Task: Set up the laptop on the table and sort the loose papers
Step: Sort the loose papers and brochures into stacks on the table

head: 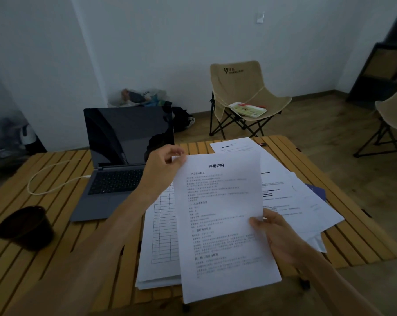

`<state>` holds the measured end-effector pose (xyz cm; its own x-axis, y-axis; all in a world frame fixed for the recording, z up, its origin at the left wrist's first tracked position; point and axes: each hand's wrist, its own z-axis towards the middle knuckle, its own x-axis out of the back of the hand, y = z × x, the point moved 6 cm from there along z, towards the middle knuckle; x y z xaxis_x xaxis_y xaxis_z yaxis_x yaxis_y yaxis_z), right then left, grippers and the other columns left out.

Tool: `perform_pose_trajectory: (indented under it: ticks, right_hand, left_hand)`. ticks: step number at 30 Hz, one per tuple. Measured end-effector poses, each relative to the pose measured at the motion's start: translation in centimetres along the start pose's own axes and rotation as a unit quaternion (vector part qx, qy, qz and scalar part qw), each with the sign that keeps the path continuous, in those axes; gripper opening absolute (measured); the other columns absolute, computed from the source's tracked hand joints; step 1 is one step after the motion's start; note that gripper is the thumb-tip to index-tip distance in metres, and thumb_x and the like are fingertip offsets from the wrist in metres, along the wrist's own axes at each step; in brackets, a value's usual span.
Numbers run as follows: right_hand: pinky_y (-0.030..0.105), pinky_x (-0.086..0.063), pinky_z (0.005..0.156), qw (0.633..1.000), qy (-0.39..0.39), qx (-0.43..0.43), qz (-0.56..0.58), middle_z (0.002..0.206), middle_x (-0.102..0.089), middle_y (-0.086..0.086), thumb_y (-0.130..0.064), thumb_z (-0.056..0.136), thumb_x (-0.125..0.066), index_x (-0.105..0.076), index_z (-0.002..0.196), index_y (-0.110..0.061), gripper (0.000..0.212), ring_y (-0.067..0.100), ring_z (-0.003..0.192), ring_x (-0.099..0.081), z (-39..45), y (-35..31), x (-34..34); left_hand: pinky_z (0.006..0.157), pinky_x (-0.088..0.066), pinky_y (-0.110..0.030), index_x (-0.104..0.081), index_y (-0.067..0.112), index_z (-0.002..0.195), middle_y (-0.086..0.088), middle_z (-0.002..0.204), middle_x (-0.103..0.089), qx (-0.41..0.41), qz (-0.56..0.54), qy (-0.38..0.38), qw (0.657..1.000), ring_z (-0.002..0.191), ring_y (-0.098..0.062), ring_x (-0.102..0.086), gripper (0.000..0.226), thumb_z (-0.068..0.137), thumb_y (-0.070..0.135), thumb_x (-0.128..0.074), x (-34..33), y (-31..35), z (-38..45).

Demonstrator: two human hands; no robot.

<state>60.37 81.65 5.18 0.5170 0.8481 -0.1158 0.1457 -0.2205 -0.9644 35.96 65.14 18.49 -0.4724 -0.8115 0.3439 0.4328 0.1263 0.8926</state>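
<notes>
A grey laptop (122, 160) stands open with a dark screen on the left half of the slatted wooden table (56, 247). I hold a printed sheet (222, 224) above the table with both hands. My left hand (164, 166) pinches its top left corner. My right hand (275, 233) grips its right edge. Under the sheet lies a stack of papers (161, 242) topped by a grid form. More loose papers (293, 197) are spread across the right side of the table.
A white cable (53, 179) loops from the laptop's left side. A dark cup (26, 226) stands near the table's left front. Two beige folding chairs (243, 96) stand behind and to the right; one carries a tray. Bags lie by the wall.
</notes>
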Motion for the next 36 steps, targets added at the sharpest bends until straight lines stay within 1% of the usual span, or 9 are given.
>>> perform_pose_trajectory:
  ticks: [7, 12, 15, 20, 24, 26, 28, 32, 36]
  right_hand:
    - [0.056, -0.057, 0.086, 1.0, -0.026, -0.004, -0.008, 0.116, -0.072, 0.014, -0.008, 0.101, -0.05, -0.064, 0.124, -0.011, 0.027, 0.037, 0.103, -0.07, -0.6, 0.0, -0.9]
    - [0.059, -0.054, 0.093, 0.997, -0.069, -0.007, -0.027, 0.121, -0.071, 0.012, -0.005, 0.101, -0.049, -0.062, 0.127, -0.008, 0.029, 0.036, 0.108, -0.069, -0.1, 0.1, -3.5]
    - [0.06, -0.052, 0.094, 0.994, -0.088, -0.025, -0.053, 0.12, -0.071, 0.011, -0.01, 0.102, -0.05, -0.061, 0.128, -0.01, 0.028, 0.036, 0.108, -0.069, 0.4, 0.4, -4.9]
    - [0.059, -0.053, 0.095, 0.994, -0.085, -0.038, -0.056, 0.117, -0.073, 0.008, -0.008, 0.102, -0.048, -0.064, 0.123, -0.01, 0.026, 0.034, 0.105, -0.07, 0.4, 0.9, -5.3]
    - [0.062, -0.052, 0.093, 0.996, -0.07, -0.04, -0.027, 0.119, -0.071, 0.013, -0.008, 0.102, -0.049, -0.065, 0.125, -0.011, 0.028, 0.038, 0.106, -0.069, 0.5, 1.5, -4.6]
    - [0.064, -0.052, 0.091, 0.997, -0.062, -0.034, -0.022, 0.119, -0.071, 0.015, -0.008, 0.102, -0.049, -0.064, 0.125, -0.011, 0.027, 0.04, 0.105, -0.069, 0.6, 1.5, -4.3]
    - [0.063, -0.054, 0.089, 0.998, -0.047, -0.028, -0.031, 0.116, -0.072, 0.013, -0.008, 0.102, -0.049, -0.064, 0.122, -0.011, 0.025, 0.04, 0.102, -0.07, 0.6, 1.5, -4.1]
    - [0.062, -0.054, 0.089, 0.999, -0.038, -0.023, -0.021, 0.116, -0.073, 0.013, -0.007, 0.102, -0.049, -0.064, 0.123, -0.01, 0.026, 0.039, 0.102, -0.07, 0.5, 1.6, -4.2]
    - [0.06, -0.055, 0.089, 0.999, -0.041, -0.022, -0.013, 0.116, -0.072, 0.013, -0.006, 0.101, -0.05, -0.062, 0.123, -0.006, 0.026, 0.039, 0.101, -0.071, 0.4, 1.5, -4.4]
  left_hand:
    - [0.077, -0.047, -0.033, -0.069, 0.01, 0.091, -0.004, 0.087, -0.064, 0.111, -0.091, -0.03, 0.989, 0.085, -0.019, -0.059, 0.007, 0.093, 0.015, -0.065, -0.2, -2.7, 0.3]
    - [0.081, -0.044, -0.036, -0.069, 0.013, 0.088, -0.003, 0.09, -0.06, 0.193, -0.132, 0.077, 0.969, 0.092, -0.022, -0.054, 0.009, 0.094, 0.015, -0.062, 1.2, -6.7, -1.0]
    - [0.084, -0.045, -0.037, -0.068, 0.014, 0.08, -0.002, 0.087, -0.06, 0.244, -0.157, 0.134, 0.948, 0.094, -0.024, -0.053, 0.014, 0.093, 0.008, -0.063, 1.9, -8.4, -1.5]
    - [0.088, -0.049, -0.04, -0.068, 0.015, 0.078, -0.003, 0.089, -0.062, 0.27, -0.177, 0.135, 0.937, 0.096, -0.026, -0.056, 0.017, 0.092, 0.006, -0.065, 2.1, -9.6, -1.8]
    - [0.082, -0.051, -0.034, -0.07, 0.013, 0.087, -0.004, 0.093, -0.065, 0.204, -0.136, 0.083, 0.966, 0.089, -0.02, -0.059, 0.009, 0.093, 0.01, -0.065, 2.2, -8.9, -1.7]
    - [0.076, -0.049, -0.027, -0.068, 0.014, 0.088, 0.0, 0.091, -0.067, 0.13, -0.043, 0.061, 0.989, 0.084, -0.014, -0.061, 0.006, 0.093, 0.012, -0.064, 2.8, -7.9, -1.5]
    - [0.074, -0.048, -0.023, -0.067, 0.016, 0.089, 0.004, 0.09, -0.068, 0.051, 0.073, 0.037, 0.995, 0.085, -0.009, -0.062, 0.005, 0.093, 0.016, -0.065, 3.1, -7.0, -1.4]
    - [0.076, -0.046, -0.019, -0.067, 0.015, 0.089, 0.006, 0.095, -0.064, -0.079, 0.187, 0.047, 0.978, 0.086, -0.006, -0.06, 0.003, 0.092, 0.016, -0.067, 3.4, -5.1, -1.8]
    - [0.088, -0.04, -0.028, -0.069, 0.016, 0.09, 0.005, 0.102, -0.058, -0.211, 0.347, 0.046, 0.913, 0.092, -0.009, -0.055, 0.001, 0.09, 0.016, -0.068, 2.8, -3.5, -2.0]
